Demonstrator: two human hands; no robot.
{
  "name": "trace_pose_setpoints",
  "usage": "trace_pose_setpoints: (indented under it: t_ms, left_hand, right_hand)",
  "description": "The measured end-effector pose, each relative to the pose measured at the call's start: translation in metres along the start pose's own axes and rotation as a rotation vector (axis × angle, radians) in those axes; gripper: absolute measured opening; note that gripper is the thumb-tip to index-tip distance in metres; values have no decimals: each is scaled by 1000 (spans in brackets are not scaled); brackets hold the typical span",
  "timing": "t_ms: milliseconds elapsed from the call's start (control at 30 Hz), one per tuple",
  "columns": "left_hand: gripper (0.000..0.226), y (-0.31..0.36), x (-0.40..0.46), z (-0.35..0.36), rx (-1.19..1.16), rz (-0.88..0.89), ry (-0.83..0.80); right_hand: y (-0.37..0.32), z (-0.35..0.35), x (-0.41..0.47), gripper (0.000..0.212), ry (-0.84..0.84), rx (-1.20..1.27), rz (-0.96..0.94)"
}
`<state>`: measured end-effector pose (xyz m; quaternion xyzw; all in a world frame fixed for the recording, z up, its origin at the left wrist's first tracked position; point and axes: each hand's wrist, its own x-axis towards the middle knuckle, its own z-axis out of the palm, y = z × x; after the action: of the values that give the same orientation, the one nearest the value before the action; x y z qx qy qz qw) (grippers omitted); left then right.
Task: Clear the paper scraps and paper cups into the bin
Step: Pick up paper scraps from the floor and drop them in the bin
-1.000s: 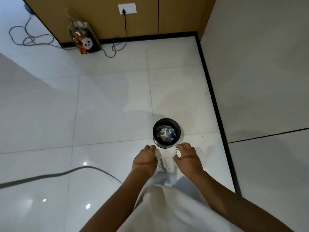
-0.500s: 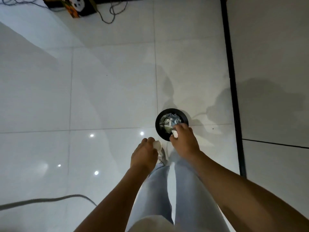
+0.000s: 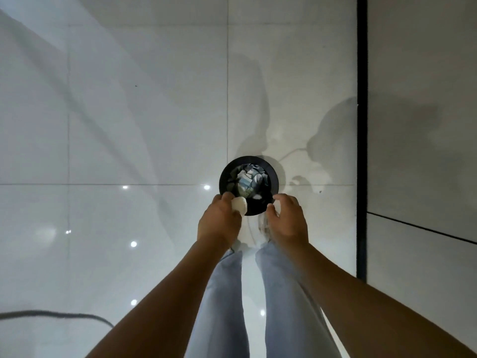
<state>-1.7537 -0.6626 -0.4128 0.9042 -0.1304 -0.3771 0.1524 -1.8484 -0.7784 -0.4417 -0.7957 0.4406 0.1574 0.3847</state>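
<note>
Bin (image 3: 274,174) holds crumpled paper scraps (image 3: 247,182).

left hand (image 3: 219,223) now up at the near rim of the bin (image 3: 249,186) with its paper wad (image 3: 239,204), right hand (image 3: 287,219) pulled back off the opening, its white scrap gone from the grip, view tipped further down

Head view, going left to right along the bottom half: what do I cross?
Dark cable on the floor → left hand holding a white paper wad → right hand → black strip in the floor.
</note>
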Motion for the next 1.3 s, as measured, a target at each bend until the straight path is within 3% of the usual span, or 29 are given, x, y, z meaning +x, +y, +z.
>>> trace_pose_setpoints:
  t_ms: [167,267,400,567,767,1033,1300]
  left_hand:
    - [50,18,36,26,-10,-51,-93]
    - [57,19,38,35,99,-98,-174]
    - [34,16,10,33,231,16,-27]
    - [38,15,-43,19,251,41,66]
    - [37,17,-111,-9,149,-130,133]
    - [37,-2,-221,-29,4,-373,270]
    - [38,-50,-354,16,-206,-683,397]
  right_hand:
    - [14,-19,-1,35,-8,8,-48]
    - [15,-29,-1,36,-38,-32,-91]
    - [3,-45,-3,36,-86,-141,-153]
    - [-25,-62,-23,41,-156,-326,-342]
    - [-63,-80,-59,43,-313,-662,-648]
    - [-114,-80,-141,33,-426,-875,-965]
    - [-112,-31,-259,41,-584,-1104,-1285]
